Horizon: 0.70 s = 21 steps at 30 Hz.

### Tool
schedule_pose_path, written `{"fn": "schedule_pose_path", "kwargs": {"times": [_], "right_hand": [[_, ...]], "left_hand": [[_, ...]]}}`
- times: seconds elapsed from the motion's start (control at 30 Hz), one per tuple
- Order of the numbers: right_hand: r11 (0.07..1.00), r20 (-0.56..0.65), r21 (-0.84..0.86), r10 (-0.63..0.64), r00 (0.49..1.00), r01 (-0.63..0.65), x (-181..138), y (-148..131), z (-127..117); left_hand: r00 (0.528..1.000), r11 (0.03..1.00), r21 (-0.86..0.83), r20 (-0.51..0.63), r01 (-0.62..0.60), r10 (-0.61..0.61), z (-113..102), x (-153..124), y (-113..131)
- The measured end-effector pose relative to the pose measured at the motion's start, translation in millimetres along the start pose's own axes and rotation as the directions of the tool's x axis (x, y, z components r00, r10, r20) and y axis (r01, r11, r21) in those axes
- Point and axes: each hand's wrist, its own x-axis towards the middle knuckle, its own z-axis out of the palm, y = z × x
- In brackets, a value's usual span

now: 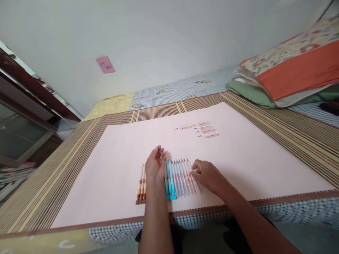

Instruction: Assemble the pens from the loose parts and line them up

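A row of pens lies side by side near the front of the pink sheet (119, 151), tips pointing away from me. Peach pens with brown ends (141, 188) form its left end, bright blue pens (171, 183) the middle, and clear-barrelled pens (182, 180) the right part. My left hand (156, 164) hovers over the row, palm turned up and fingers loosely bent, with nothing visible in it; its wrist hides some pens. At the row's right end, my right hand (208, 176) pinches the outermost clear pen with pink markings (194, 180).
Farther back on the sheet lie several slim white pieces with dark tips and pink patterned parts (208, 130). Beneath is a striped mat (87, 148). Folded bedding (299, 70) is stacked at the back right. A pink note (105, 64) is on the wall.
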Motion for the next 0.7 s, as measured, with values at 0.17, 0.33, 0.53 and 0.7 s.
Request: {"fn": "schedule_pose_path", "kwargs": {"times": [0.17, 0.33, 0.53, 0.7], "right_hand": [[1.000, -0.014, -0.001, 0.007, 1.000, -0.007, -0.9, -3.6, -0.3], [1.000, -0.033, 0.018, -0.003, 0.999, 0.004, -1.1, -2.0, 1.9], [1.000, -0.057, 0.000, 0.000, 0.998, 0.000, 0.2, -3.5, 5.6], [1.000, -0.071, -0.015, 0.013, 0.997, -0.014, 0.9, -4.4, 6.9]], "left_hand": [[1.000, 1.000, 0.005, -0.001, 0.001, -0.001, -0.2, 0.6, -1.1], [1.000, 1.000, -0.002, 0.003, 0.008, -0.008, 0.1, 0.5, -1.7], [1.000, 1.000, 0.006, 0.003, 0.006, -0.006, 0.9, -0.2, -3.0], [1.000, 1.000, 0.010, 0.006, 0.007, -0.007, 0.6, -0.1, -4.0]]}}
